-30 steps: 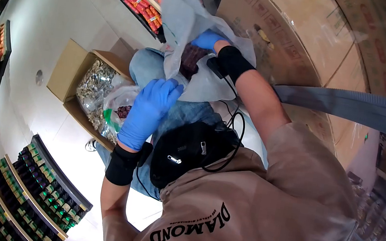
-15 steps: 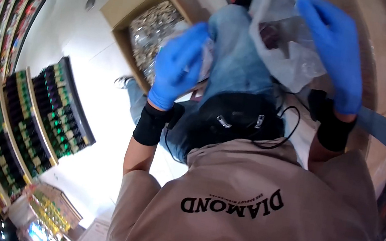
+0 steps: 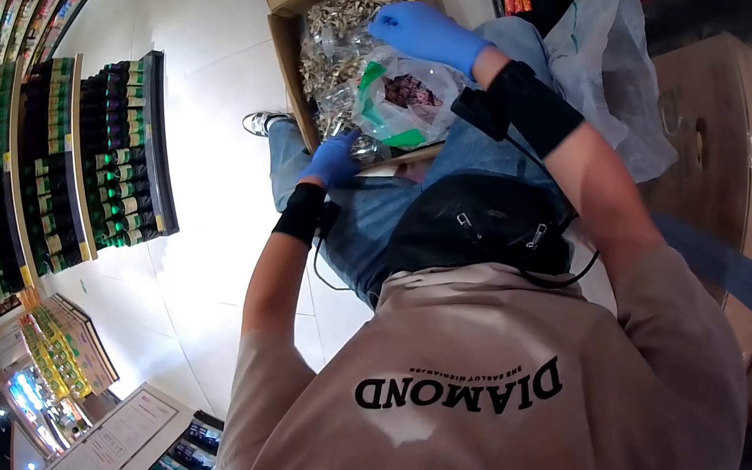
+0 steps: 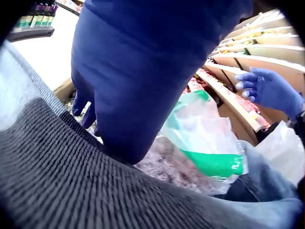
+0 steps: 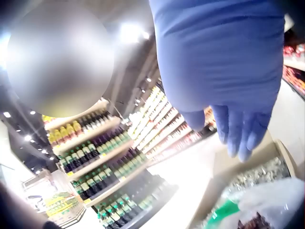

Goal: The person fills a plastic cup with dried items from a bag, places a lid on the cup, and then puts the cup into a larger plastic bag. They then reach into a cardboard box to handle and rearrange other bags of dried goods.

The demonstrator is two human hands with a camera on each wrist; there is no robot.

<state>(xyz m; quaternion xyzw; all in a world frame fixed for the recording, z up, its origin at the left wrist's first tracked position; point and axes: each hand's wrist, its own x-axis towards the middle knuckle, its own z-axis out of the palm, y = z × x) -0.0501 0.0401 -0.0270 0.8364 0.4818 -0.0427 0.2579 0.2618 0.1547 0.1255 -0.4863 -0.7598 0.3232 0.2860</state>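
Note:
A clear plastic bag (image 3: 439, 83) with green bands and dark reddish pieces inside lies on the near side of an open cardboard box (image 3: 281, 38). Beneath and behind it, clear bags of greyish-brown dried pieces (image 3: 340, 13) fill the box. My gloved left hand (image 3: 332, 161) reaches down at the box's near edge, beside the bags; in the left wrist view its fingers (image 4: 89, 116) point downward, partly hidden behind the palm. Over the far right side of the box hovers my gloved right hand (image 3: 428, 32), its fingers (image 5: 233, 136) loosely bent with nothing between them.
A whitish plastic bag (image 3: 609, 65) lies to the right by my knee. Large cardboard cartons (image 3: 706, 140) stand on the right. Shelves of bottles (image 3: 118, 155) rise on the left, and a black waist bag (image 3: 487, 218) sits at my lap.
My right hand has left the whitish bag on the right and moved left over the box. My left hand has come down to the box's near edge. The view has turned toward the box.

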